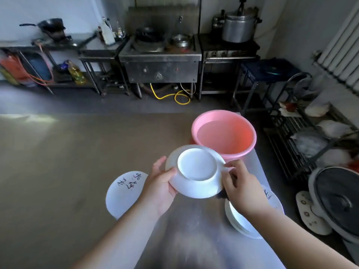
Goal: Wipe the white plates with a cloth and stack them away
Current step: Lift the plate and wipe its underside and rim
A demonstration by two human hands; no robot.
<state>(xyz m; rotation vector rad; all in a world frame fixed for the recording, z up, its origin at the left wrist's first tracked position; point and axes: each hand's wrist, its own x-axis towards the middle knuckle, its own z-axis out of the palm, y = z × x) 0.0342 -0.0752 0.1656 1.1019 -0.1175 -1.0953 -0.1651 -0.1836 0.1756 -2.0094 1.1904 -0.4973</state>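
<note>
So your plate (196, 171) is up in the air between both hands, over the near right part of the table (58, 162) and just in front of the pink basin (223, 131). It's flipped, with the foot ring facing up at you and tilted a bit. It's round, so there's no long axis to line up.

Your left hand (161, 189) wraps the left rim with the thumb on top, and your right hand (242, 189) pinches the right rim. Something dark (223, 195) peeks out under the right hand. It might be the cloth, but I can't tell.

The stack (240, 224) sits right below your right hand and the lettered plate (122, 193) is nearer your left, so I'd guess the put-down goes to one of those.
</note>
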